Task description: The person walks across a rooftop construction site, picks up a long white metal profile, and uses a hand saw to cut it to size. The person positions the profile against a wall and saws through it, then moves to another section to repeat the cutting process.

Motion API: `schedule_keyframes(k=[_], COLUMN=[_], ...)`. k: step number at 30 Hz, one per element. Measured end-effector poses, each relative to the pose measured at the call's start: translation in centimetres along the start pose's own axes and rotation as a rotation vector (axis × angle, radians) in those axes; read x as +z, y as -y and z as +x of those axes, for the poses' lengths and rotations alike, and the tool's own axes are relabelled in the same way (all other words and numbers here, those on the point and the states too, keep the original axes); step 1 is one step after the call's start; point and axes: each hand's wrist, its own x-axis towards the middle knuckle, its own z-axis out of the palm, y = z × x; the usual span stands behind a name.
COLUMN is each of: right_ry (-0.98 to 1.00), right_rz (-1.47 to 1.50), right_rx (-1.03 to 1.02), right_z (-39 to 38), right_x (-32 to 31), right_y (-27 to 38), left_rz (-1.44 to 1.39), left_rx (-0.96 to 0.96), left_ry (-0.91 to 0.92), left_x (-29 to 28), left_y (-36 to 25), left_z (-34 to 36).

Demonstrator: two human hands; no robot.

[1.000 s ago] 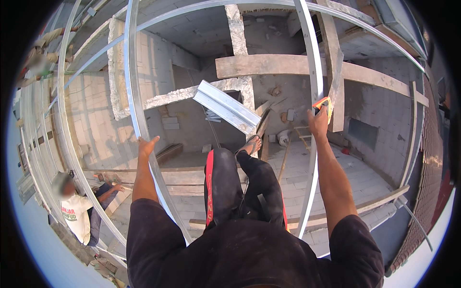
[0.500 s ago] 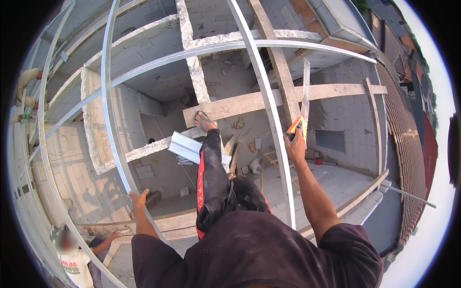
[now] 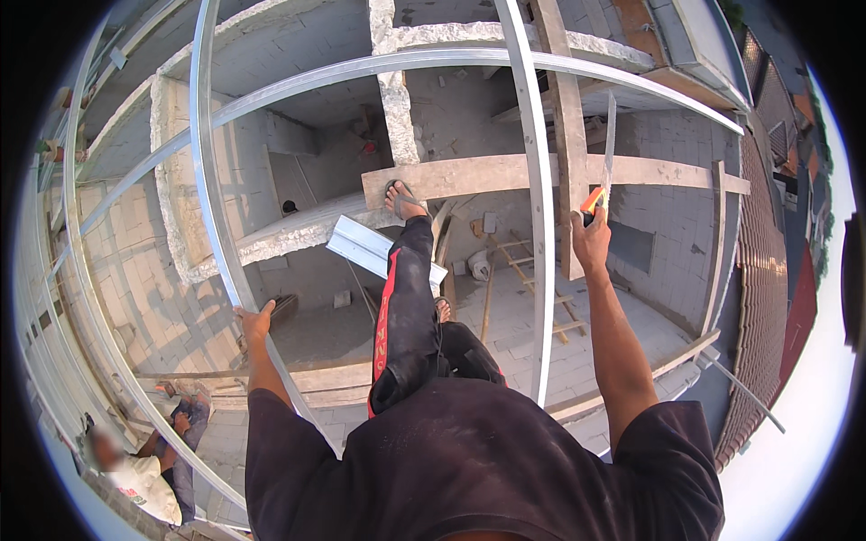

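My left hand point(image 3: 256, 323) grips the silver metal roof beam point(image 3: 221, 252) on the left, which runs away from me. My right hand point(image 3: 591, 227) holds a handsaw by its orange-and-black handle point(image 3: 595, 200), blade point(image 3: 612, 126) pointing away and up, right of another long metal beam point(image 3: 539, 270). My sandaled foot point(image 3: 401, 198) stands on a wooden plank point(image 3: 469, 178) laid across the rough block wall tops. A short stack of metal channel pieces point(image 3: 356, 243) lies beside my leg.
Below are block-walled rooms with a wooden ladder point(image 3: 550, 288). A crosswise metal beam point(image 3: 316, 81) spans the frame. A co-worker in a white shirt point(image 3: 149, 487) is at lower left; another's hand point(image 3: 63, 153) shows at far left. Tiled roofs point(image 3: 758, 307) lie right.
My foot has moved forward onto the wooden plank. The saw's blade has swung upright and forward in my right hand. The co-worker at lower left has shifted their arms.
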Motion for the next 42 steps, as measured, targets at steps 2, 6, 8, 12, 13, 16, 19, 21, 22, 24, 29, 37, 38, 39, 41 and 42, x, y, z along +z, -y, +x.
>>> schedule_keyframes(k=[2,6,8,12,13,16,19,21,22,24,29,37,38,39,41,42], right_ry=[-0.011,0.019,0.007,-0.02,-0.043,-0.058,-0.2,-0.207,-0.205,-0.199,-0.217,-0.228,-0.247,-0.257,-0.266,-0.262], right_rz=[0.004,0.018,0.016,-0.061,-0.031,0.001,-0.033,0.002,-0.006,0.009,-0.02,-0.226,-0.218,-0.207,-0.356,-0.414], right_rx=[0.01,0.027,0.051,0.0,-0.02,-0.02,-0.066,-0.025,-0.009,-0.004,0.06,0.161,0.192,0.227,0.246,0.268], right_z=[0.1,-0.8,-2.3,-1.5,0.3,5.2,12.0,16.3,18.5,23.1,34.0,38.1,36.9,35.3,31.8,30.3], right_x=[-0.6,-1.1,-2.6,-5.3,-5.9,-7.0,-6.3,-6.8,-7.4,-8.5,-13.0,-20.7,-22.1,-23.0,-23.5,-24.2], right_y=[1.0,1.1,1.3,0.5,0.9,2.7,2.4,4.8,6.4,9.0,11.4,14.2,13.0,12.3,15.7,15.2], left_rz=[-0.009,0.002,-0.046,-0.113,-0.099,-0.042,-0.074,-0.103,-0.098,-0.141,-0.314,-0.315,-0.355,-0.389,-0.402,-0.383], left_rx=[0.043,-0.038,-0.092,-0.077,-0.058,-0.026,0.093,0.108,0.017,0.012,-0.02,-0.476,-0.457,-0.443,-0.458,-0.476], left_ry=[0.06,0.017,0.122,0.143,0.143,0.162,0.252,0.282,0.251,0.066,0.216,0.422,0.43,0.431,0.414,0.41], left_x=[-0.4,-1.0,-2.3,-2.2,-1.7,-1.2,-2.3,-3.7,-4.5,-5.1,-5.4,-8.5,-8.0,-7.5,-8.2,-8.2], left_y=[-0.2,-2.3,-4.8,-4.0,-3.6,-1.9,-0.6,-2.7,-4.5,-7.4,-10.2,-15.5,-15.6,-14.9,-13.4,-13.5], left_z=[0.1,-0.1,-1.5,-0.9,0.1,2.6,3.6,3.2,2.3,2.6,4.8,4.6,5.1,5.7,5.6,5.2])
